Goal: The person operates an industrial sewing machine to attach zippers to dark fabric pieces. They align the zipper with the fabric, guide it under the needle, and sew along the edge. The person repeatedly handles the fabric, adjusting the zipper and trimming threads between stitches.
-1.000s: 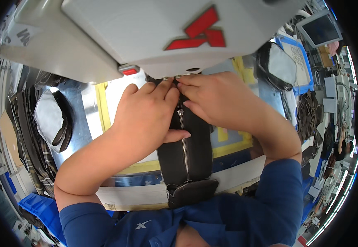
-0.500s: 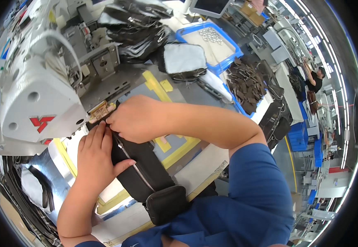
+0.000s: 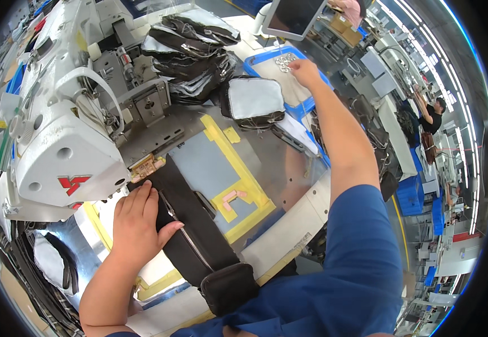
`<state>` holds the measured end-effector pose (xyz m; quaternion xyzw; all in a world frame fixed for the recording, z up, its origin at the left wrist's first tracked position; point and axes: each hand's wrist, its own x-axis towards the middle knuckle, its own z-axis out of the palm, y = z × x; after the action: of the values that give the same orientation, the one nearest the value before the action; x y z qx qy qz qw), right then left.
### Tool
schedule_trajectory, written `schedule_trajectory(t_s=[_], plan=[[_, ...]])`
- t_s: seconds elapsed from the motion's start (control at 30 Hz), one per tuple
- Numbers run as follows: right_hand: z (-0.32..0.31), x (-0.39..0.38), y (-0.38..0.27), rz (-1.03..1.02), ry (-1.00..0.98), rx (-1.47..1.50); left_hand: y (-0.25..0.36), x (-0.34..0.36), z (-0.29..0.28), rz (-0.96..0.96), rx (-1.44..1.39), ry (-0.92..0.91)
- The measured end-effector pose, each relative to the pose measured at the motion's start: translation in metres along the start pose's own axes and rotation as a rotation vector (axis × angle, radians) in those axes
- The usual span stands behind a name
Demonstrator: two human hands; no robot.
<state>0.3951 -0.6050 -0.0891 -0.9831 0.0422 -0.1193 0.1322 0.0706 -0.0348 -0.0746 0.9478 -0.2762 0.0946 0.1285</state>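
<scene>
My left hand (image 3: 137, 224) lies on a long black fabric bag piece (image 3: 199, 238), fingers stretched out and thumb spread toward its silver zipper (image 3: 190, 238). The bag piece has a small black pouch (image 3: 228, 286) at its near end. Its far end lies beside the clamp area of a white sewing machine (image 3: 67, 163). My right hand (image 3: 304, 74) is stretched out to a blue-rimmed tray (image 3: 302, 108) at the back, over small silver metal rings (image 3: 284, 62). Its fingers are bent together at the rings; whatever lies between the fingertips is too small to make out.
Stacked dark fabric pieces with zippers (image 3: 190, 56) stand behind the machine. A white-faced padded piece (image 3: 255, 96) lies left of the tray. Yellow tape (image 3: 255, 210) frames a grey panel on the table. A monitor (image 3: 291, 17) stands at the back; a co-worker (image 3: 432, 115) is far right.
My right hand has left the far end of the bag piece and moved back and right to the rings in the tray. My left hand stays on the bag piece.
</scene>
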Motion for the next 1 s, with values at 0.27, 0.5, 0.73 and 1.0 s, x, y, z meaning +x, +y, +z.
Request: schedule_trajectory(t_s=[0.27,0.5,0.73,1.0], plan=[[0.028,0.023,0.001,-0.124,-0.086,-0.018,-0.001,-0.006,-0.004,-0.028,-0.023,-0.018],[-0.016,0.006,-0.01,0.017,0.289,-0.234,0.004,-0.003,-0.008,0.181,-0.04,0.048],[-0.049,-0.184,-0.269,-0.238,-0.257,0.85,0.001,-0.014,-0.008,0.088,-0.049,0.03],[0.004,-0.241,-0.345,-0.882,-0.492,0.614,-0.001,-0.016,-0.005,0.016,-0.119,0.012]])
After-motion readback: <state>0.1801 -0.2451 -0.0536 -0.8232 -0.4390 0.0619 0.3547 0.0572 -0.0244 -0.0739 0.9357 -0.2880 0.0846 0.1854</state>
